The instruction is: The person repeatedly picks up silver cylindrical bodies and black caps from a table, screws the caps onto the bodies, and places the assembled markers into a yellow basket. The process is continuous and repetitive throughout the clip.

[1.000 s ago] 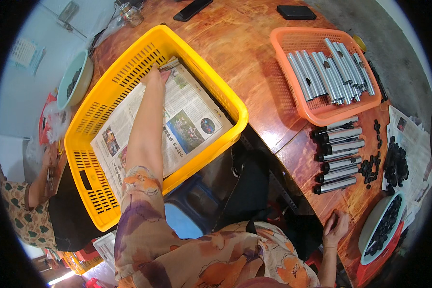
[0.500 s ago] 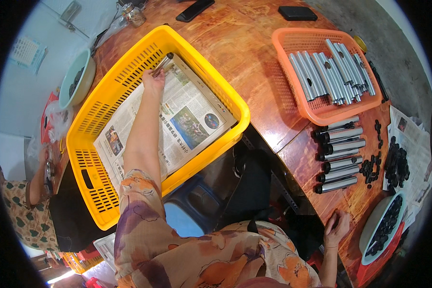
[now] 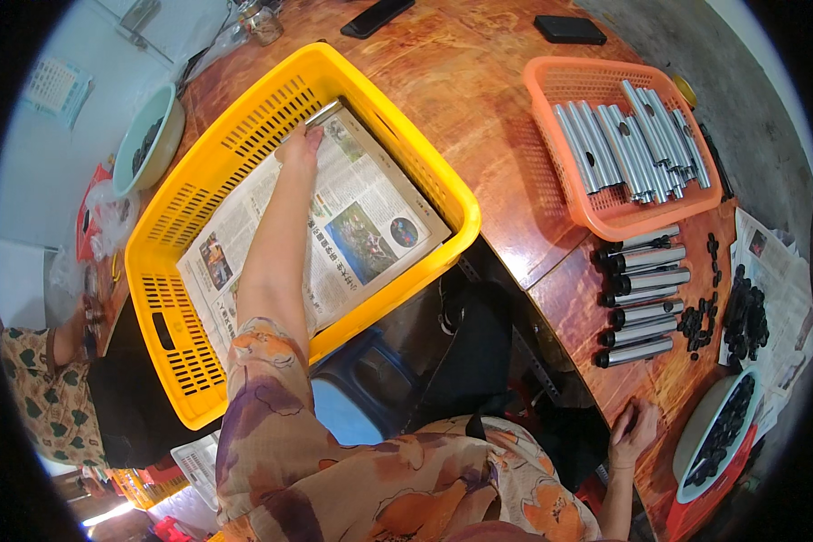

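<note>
My left hand (image 3: 302, 144) reaches into the far corner of a yellow plastic basket (image 3: 465, 217). Its fingers are closed about the near end of a short silvery metal tube (image 3: 323, 112), which lies against the basket's far wall. Newspaper (image 3: 289, 226) lines the basket floor under my forearm. By the table's front edge at the right, my right hand (image 3: 634, 432) rests with curled fingers; whether anything is in them is hidden. Beyond it lies a row of metal tubes with black end caps (image 3: 641, 312), beside small black parts (image 3: 697, 325).
An orange basket (image 3: 551, 81) of bare metal tubes stands at the far right. Black parts fill a pale green bowl (image 3: 685, 452) and cover newspaper (image 3: 786, 316) at the right. Another bowl (image 3: 170, 126) stands left, near another person's sleeve (image 3: 41, 352). Two dark flat objects lie at the back.
The tube in my left hand has swung down from a tilted position to lie along the basket's far wall. My right hand has stayed by the table edge; the view has shifted slightly.
</note>
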### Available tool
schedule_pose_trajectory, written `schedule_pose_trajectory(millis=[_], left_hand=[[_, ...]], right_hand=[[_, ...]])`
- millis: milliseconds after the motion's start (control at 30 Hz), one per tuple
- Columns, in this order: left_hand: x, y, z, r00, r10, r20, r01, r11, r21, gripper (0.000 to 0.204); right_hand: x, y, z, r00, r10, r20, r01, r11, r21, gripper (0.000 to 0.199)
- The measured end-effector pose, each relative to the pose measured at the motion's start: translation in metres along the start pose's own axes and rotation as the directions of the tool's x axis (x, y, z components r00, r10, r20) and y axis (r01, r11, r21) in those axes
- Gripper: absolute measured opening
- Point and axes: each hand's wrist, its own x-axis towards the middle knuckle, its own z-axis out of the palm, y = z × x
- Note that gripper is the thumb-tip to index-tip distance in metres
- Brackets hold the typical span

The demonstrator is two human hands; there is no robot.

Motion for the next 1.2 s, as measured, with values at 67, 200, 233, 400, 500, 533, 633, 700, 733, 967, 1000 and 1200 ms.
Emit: schedule_pose_trajectory(millis=[67,200,233,400,500,533,633,700,733,967,1000,1200], left_hand=[[-0.007,0.001,0.006,0.996,0.052,-0.068,-0.05,0.998,0.04,0.032],[-0.022,0.004,0.023,0.98,0.075,-0.187,-0.061,0.995,0.078,0.042],[-0.029,0.005,0.029,0.966,0.107,-0.235,-0.083,0.99,0.111,0.044],[-0.033,-0.001,0.042,0.909,0.184,-0.375,-0.121,0.975,0.186,0.044],[-0.037,0.001,0.042,0.974,0.039,-0.223,-0.019,0.996,0.088,0.04],[-0.025,-0.001,0.034,0.988,-0.014,-0.151,0.022,0.998,0.053,0.038],[0.017,-0.011,0.016,0.994,-0.09,0.069,0.092,0.995,-0.023,0.032],[0.05,-0.014,0.007,0.976,-0.11,0.19,0.111,0.994,0.002,0.026],[0.057,-0.011,0.007,0.966,-0.112,0.234,0.105,0.994,0.044,0.023],[-0.153,0.048,0.093,0.946,0.14,0.294,-0.216,0.946,0.244,0.023],[-0.202,0.053,0.106,0.868,0.171,0.467,-0.328,0.903,0.278,0.022],[-0.424,0.009,0.137,-0.201,-0.079,0.976,-0.938,0.304,-0.169,0.017]], right_hand=[[0.0,0.0,0.001,1.0,0.006,-0.003,-0.006,1.0,-0.001,0.012],[0.001,-0.002,0.0,1.0,-0.004,-0.01,0.004,1.0,-0.004,0.012],[0.001,-0.002,0.0,1.0,-0.004,-0.008,0.004,1.0,-0.006,0.013],[0.0,-0.001,0.0,1.0,-0.006,-0.002,0.006,1.0,-0.007,0.013],[-0.003,0.0,-0.001,1.0,-0.004,-0.003,0.004,1.0,-0.002,0.013],[-0.004,0.0,-0.002,1.0,-0.019,-0.01,0.019,1.0,-0.006,0.013],[-0.003,-0.001,-0.002,0.999,-0.046,-0.019,0.046,0.999,-0.007,0.014],[-0.003,0.0,-0.003,1.0,-0.029,-0.013,0.029,1.0,0.0,0.015],[-0.003,0.004,-0.003,0.999,-0.045,-0.019,0.044,0.998,-0.04,0.015],[0.007,-0.003,-0.008,0.998,0.024,-0.05,-0.023,0.999,0.027,0.016],[0.006,-0.002,-0.006,0.998,0.019,-0.061,-0.017,0.999,0.03,0.016],[0.006,-0.005,-0.014,0.998,0.021,-0.063,-0.017,0.998,0.061,0.017]])
